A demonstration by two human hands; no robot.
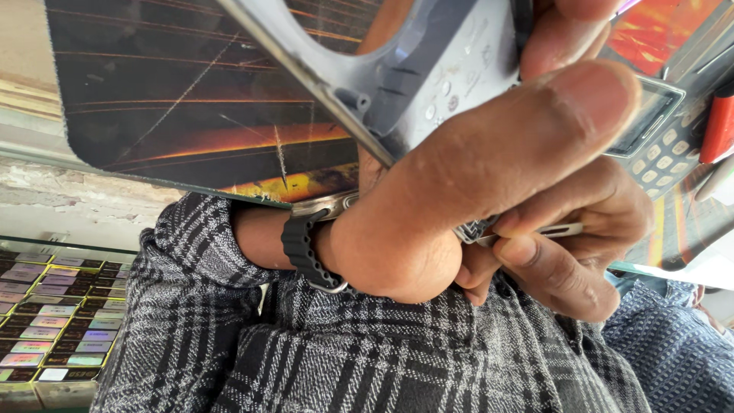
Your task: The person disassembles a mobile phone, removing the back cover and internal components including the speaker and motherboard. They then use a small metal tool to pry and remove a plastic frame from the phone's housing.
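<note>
My left hand (459,176), with a black-strapped watch (306,248) on its wrist and a grey plaid sleeve (229,336) behind it, fills the middle of the view. It grips a grey-blue phone housing (428,69), thumb pressed on the near face and fingers curled behind the top edge. Just below and to the right, my right hand (581,252) is closed on a thin metal tool (554,229) whose tip reaches under the left thumb. The tool's tip and most of the housing's lower edge are hidden by the thumb.
A dark work mat with orange streaks (191,99) lies behind the hands. On its right are a keypad device with a small screen (661,130) and a red object (719,126). A glass case of small flat boxes (53,329) sits lower left.
</note>
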